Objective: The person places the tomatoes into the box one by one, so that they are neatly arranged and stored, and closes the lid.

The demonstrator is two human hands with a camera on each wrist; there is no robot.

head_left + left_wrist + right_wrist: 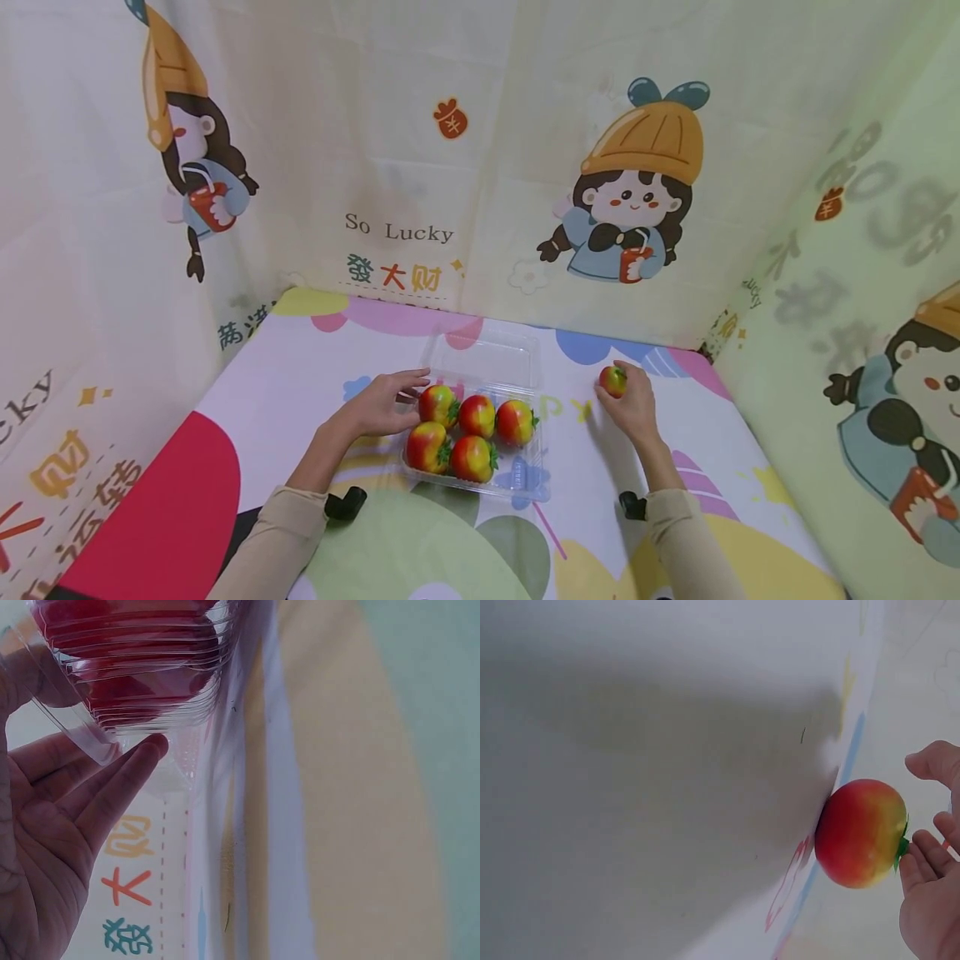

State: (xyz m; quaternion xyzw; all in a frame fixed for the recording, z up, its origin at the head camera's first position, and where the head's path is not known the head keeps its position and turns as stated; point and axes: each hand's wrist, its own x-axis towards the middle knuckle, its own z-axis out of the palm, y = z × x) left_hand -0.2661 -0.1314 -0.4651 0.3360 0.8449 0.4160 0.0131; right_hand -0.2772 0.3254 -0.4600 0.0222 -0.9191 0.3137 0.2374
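Observation:
A clear plastic clamshell box (pixel 531 479) lies with its lid (pixel 487 354) folded back. In it sit several red-and-yellow fruits (pixel 477 415) with green leafy tops. My left hand (pixel 384 406) is at the box's left side; in the left wrist view its fingers (pixel 124 784) extend fairly straight by the rim, the thumb partly behind clear plastic. To the right of the box, my right hand (pixel 633 404) is around one more such fruit (pixel 861 833). This fruit rests on the table, fingertips near its green top and the thumb apart from it.
The table (pixel 300 367) wears a white cloth with coloured shapes. Pale printed curtains (pixel 495 167) enclose it at the back and both sides. A black strap piece (pixel 347 504) shows at the left wrist, another (pixel 632 505) at the right.

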